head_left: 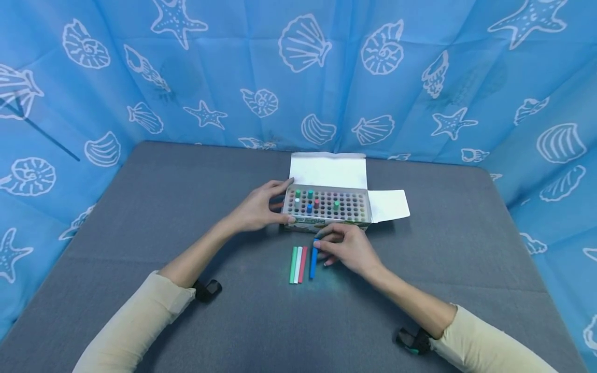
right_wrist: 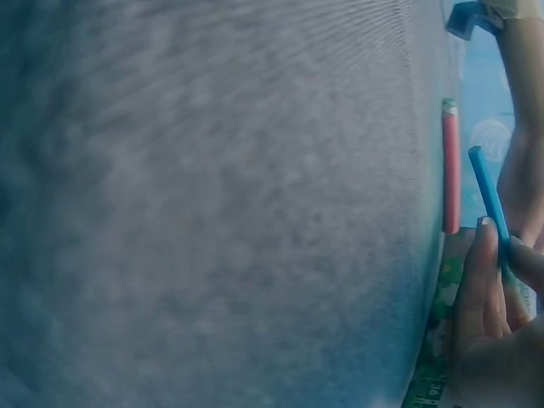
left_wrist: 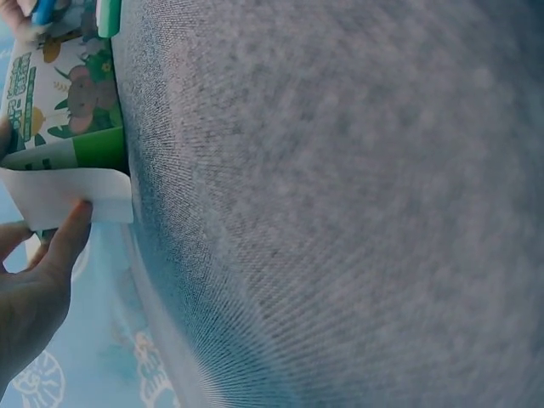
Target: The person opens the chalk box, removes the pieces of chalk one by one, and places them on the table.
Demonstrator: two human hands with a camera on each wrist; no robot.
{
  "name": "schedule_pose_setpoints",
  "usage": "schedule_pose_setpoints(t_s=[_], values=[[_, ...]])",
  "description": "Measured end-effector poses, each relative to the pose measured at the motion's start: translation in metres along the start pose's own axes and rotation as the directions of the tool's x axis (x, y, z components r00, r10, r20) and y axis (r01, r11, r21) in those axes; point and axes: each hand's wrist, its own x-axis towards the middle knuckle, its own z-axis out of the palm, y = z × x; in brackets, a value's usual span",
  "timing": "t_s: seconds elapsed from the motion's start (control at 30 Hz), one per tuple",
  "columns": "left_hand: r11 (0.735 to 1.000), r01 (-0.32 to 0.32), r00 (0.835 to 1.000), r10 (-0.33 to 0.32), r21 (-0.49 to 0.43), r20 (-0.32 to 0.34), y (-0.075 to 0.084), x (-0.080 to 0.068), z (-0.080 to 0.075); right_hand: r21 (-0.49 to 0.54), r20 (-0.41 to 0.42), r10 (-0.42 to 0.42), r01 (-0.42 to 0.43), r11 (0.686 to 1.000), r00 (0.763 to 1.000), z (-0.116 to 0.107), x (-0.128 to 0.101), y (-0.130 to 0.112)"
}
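My right hand pinches a blue chalk stick near its upper end, just in front of an open chalk box. At the left end of that box, my left hand grips it, thumb at the front corner and fingers toward the back. In the left wrist view, fingers of the left hand touch a white end flap. Left of the blue stick lie a green stick, a white stick and a red stick, side by side. The right wrist view shows the blue stick tilted between thumb and fingers.
Inside the box is a holed tray, with several coloured chalk ends standing up through it. A white lid folds back behind, and a side flap sticks out rightward. Grey cloth covers the table; a blue shell-patterned curtain hangs behind.
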Motion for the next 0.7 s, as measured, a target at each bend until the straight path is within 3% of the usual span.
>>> schedule_pose_setpoints(t_s=[0.23,0.7], values=[[1.0,-0.001,1.0,0.001,0.005,0.005,0.001,0.0,-0.001,0.0,0.026,0.022,-0.022,1.0,0.999,0.002,0.004,0.007],[1.0,0.006,1.0,-0.006,0.012,0.009,0.001,0.001,-0.001,-0.036,-0.009,0.089,-0.089,0.995,0.996,0.008,0.009,0.014]])
